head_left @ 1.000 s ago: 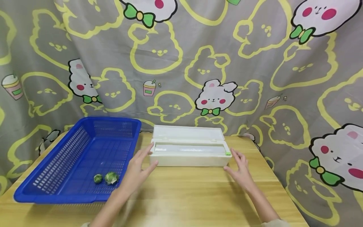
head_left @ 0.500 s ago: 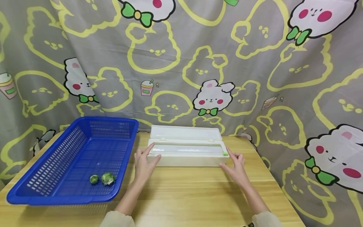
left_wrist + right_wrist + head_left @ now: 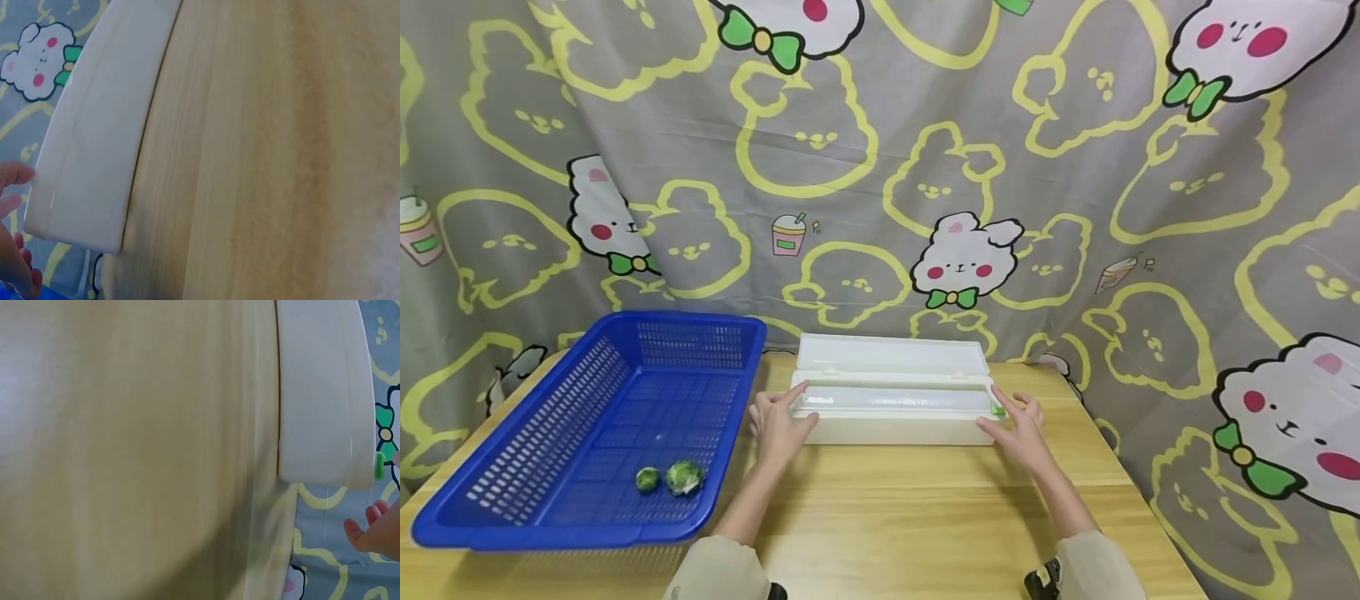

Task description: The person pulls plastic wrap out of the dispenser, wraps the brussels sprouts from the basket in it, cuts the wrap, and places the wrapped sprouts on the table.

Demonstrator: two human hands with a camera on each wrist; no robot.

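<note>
A white cling film dispenser point(image 3: 895, 431) stands on the table with its lid point(image 3: 891, 354) raised at the back. Inside lies a clear roll of film point(image 3: 895, 400), and a green slider point(image 3: 997, 409) sits at the right end. My left hand point(image 3: 781, 425) is at the dispenser's left end, forefinger on the top corner and thumb at the front. At the opposite end, my right hand point(image 3: 1021, 425) has its forefinger beside the slider and its thumb at the front corner. Both hands have fingers spread. The left wrist view shows a left fingertip point(image 3: 22, 173) right at the dispenser's edge.
To the left stands a blue plastic basket point(image 3: 726, 467) holding two green sprout-like vegetables, one small point(image 3: 647, 479) and one larger point(image 3: 685, 478). The wooden table point(image 3: 895, 517) extends in front of the dispenser. A patterned curtain point(image 3: 842, 208) hangs behind it.
Both hands have moved in against the dispenser's ends, the left from slightly farther off. The head view has shifted a little. The dispenser and basket keep their places.
</note>
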